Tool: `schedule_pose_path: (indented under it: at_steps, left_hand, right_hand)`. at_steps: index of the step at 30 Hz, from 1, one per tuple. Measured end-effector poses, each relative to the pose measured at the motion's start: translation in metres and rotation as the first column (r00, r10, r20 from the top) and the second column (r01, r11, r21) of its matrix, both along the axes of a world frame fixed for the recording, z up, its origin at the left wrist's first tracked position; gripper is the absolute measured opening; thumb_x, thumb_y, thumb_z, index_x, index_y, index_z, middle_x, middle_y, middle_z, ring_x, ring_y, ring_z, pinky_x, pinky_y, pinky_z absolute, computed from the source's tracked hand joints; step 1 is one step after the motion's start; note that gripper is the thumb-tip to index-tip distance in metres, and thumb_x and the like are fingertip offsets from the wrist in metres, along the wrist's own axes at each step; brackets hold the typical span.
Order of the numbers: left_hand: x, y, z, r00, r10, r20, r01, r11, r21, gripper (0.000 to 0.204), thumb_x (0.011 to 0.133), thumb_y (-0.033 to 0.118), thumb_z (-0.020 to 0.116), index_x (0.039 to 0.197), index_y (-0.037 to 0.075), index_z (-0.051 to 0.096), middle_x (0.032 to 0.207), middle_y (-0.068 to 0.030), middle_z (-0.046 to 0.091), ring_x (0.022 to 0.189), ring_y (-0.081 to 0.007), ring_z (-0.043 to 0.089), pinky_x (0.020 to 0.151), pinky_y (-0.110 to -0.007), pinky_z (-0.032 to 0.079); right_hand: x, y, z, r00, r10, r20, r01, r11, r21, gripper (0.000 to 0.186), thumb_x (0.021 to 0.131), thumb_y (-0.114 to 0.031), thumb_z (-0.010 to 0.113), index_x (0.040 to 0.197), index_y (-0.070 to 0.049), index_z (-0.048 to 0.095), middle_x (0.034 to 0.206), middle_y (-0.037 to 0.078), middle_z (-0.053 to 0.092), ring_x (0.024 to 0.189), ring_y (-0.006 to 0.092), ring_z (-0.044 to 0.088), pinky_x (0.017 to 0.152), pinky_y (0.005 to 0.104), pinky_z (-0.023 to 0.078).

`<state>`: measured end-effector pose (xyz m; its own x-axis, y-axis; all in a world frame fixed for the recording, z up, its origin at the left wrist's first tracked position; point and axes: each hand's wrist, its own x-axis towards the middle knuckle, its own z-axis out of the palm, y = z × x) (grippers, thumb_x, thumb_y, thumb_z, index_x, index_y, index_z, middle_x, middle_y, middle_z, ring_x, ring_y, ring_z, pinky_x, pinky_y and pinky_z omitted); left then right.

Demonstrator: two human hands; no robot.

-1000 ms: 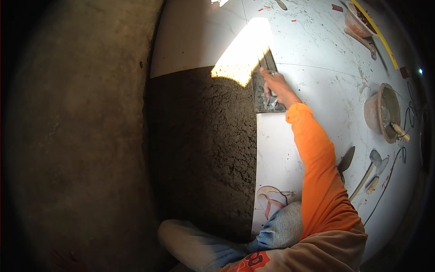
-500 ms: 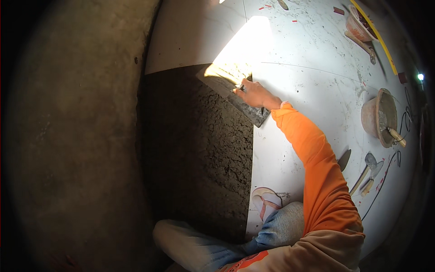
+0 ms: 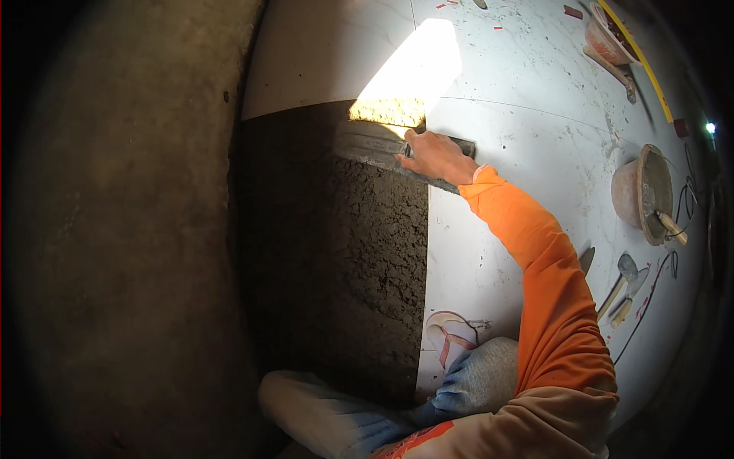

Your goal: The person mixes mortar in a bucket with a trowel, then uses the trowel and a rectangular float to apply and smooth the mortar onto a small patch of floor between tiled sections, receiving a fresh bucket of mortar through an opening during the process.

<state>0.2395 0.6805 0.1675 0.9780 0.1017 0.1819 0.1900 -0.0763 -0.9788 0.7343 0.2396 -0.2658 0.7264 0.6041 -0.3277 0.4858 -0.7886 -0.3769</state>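
Note:
My right hand (image 3: 440, 157), in an orange sleeve, is closed on the grip of a long dark float (image 3: 371, 145). The float lies flat across the far part of the grey mortar bed (image 3: 382, 237), its right end over the edge of the white tile (image 3: 466, 237). My fingers and palm hide most of the grip. Beyond the float, sunlight falls on a strip of mortar and on the tile behind it. The nearer mortar looks rough and crumbly. My left hand is out of the picture.
A brown wall (image 3: 138, 214) borders the mortar on the left. On the tiles at right are a mortar bucket (image 3: 628, 191) with a wooden handle sticking out, trowels (image 3: 627, 279), a hammer-like tool (image 3: 612, 73), another bucket (image 3: 604, 42) and a yellow straightedge (image 3: 642, 65). A sandal (image 3: 451, 336) shows beside my knee.
The float has swung from a steep slant to lying more nearly crosswise, uncovering sunlit mortar behind it. My right hand has turned with it and shifted only slightly.

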Motion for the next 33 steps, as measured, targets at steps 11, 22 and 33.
schedule_pose_path:
  at_steps: [11, 22, 33]
  left_hand:
    - [-0.001, -0.002, 0.011, 0.990, 0.138, 0.002, -0.138, 0.990, 0.015, 0.070, 0.094, 0.051, 0.039, 0.148, 0.009, 0.023, 0.154, -0.0151, 0.019, 0.141, -0.0350, 0.019, 0.109, -0.058, 0.019]
    - [-0.022, 0.017, 0.017, 0.982, -0.186, -0.020, 0.183, 0.977, -0.107, 0.064, 0.099, 0.040, 0.035, 0.150, 0.009, 0.013, 0.155, -0.0119, 0.016, 0.144, -0.0280, 0.015, 0.116, -0.045, 0.014]
    - [-0.066, 0.051, 0.036, 0.999, 0.041, -0.006, -0.041, 0.999, -0.003, 0.061, 0.098, 0.037, 0.042, 0.147, 0.007, 0.024, 0.151, -0.0164, 0.025, 0.139, -0.0331, 0.026, 0.112, -0.048, 0.025]
  right_hand:
    - [0.066, -0.097, -0.007, 0.900, -0.379, 0.216, 0.378, 0.925, 0.047, 0.041, 0.086, -0.039, 0.059, 0.107, -0.004, 0.054, 0.086, 0.020, 0.067, 0.088, 0.0355, 0.065, 0.076, 0.0454, 0.050]
    - [0.078, -0.069, -0.012, 0.861, -0.494, 0.123, 0.494, 0.869, 0.034, 0.058, 0.088, -0.043, 0.052, 0.127, 0.000, 0.050, 0.108, 0.022, 0.065, 0.101, 0.0349, 0.063, 0.088, 0.0431, 0.049]
    - [-0.030, 0.087, -0.016, 0.975, 0.186, -0.124, -0.176, 0.981, 0.084, 0.059, 0.087, -0.051, 0.052, 0.121, -0.002, 0.057, 0.111, 0.022, 0.063, 0.106, 0.0375, 0.059, 0.092, 0.0451, 0.047]
